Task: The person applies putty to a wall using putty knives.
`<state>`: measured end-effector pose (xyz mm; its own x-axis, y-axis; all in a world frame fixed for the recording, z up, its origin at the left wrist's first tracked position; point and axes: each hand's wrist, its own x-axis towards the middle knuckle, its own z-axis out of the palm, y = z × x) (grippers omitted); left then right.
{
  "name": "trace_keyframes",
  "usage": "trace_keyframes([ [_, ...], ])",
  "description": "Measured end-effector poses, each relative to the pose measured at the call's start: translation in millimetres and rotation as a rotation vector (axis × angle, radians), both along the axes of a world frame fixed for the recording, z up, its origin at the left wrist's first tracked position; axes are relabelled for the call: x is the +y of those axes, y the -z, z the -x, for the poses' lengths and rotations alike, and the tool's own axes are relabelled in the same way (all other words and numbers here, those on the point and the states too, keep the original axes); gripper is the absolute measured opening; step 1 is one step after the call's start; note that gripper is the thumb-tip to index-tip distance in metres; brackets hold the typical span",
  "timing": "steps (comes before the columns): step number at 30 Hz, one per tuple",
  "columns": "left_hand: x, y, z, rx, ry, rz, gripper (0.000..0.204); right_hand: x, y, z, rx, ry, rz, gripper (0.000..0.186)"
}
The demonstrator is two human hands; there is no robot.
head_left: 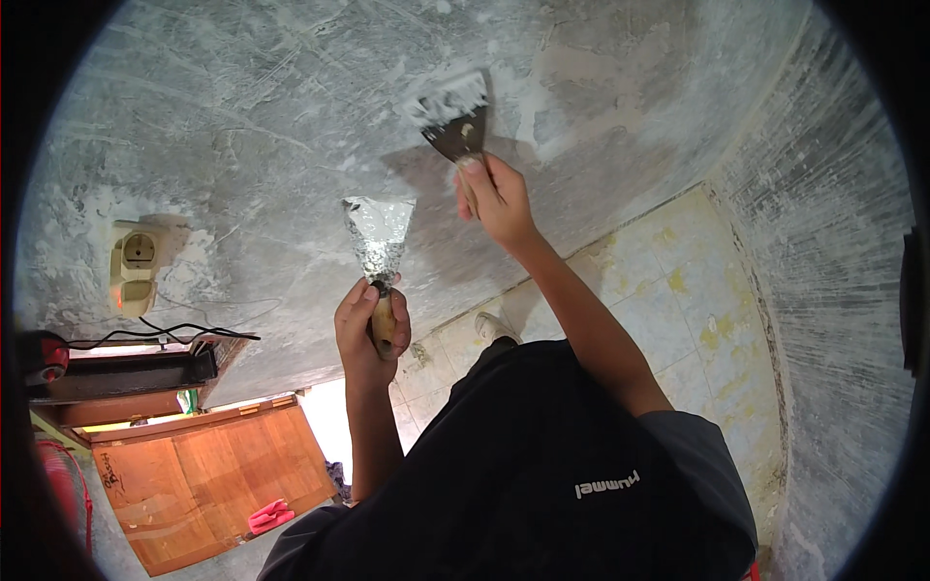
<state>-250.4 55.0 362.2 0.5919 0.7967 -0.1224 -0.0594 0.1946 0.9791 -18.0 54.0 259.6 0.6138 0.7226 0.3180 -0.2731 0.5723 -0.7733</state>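
Observation:
My right hand (496, 197) is closed around the handle of a putty knife (455, 138). White putty lies along the front of its dark blade, which is against or very close to the grey wall (281, 116). Lower and to the left, my left hand (370, 324) grips the wooden handle of a second putty knife (380, 235), blade upward. That blade is shiny and smeared with pale putty. Patches of white filler show on the wall around the right-hand blade.
A socket outlet (138, 250) with a glowing orange light is on the wall at left, black cable (165, 334) below it. An orange-brown wooden panel (213, 474) carries a pink cloth (270, 516). Stained floor tiles (668, 300) meet another grey wall (833, 261) at right.

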Motion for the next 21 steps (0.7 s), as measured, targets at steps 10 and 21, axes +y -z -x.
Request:
trace_keyframes([
  [10, 7, -6, -4, -0.069, 0.0, -0.023, 0.038, -49, 121, 4, -0.021, -0.053, 0.231, 0.029],
  [21, -6, 41, -37, 0.012, 0.021, 0.134, 0.03, -160, 99, -10, 0.006, -0.054, 0.477, 0.024],
])
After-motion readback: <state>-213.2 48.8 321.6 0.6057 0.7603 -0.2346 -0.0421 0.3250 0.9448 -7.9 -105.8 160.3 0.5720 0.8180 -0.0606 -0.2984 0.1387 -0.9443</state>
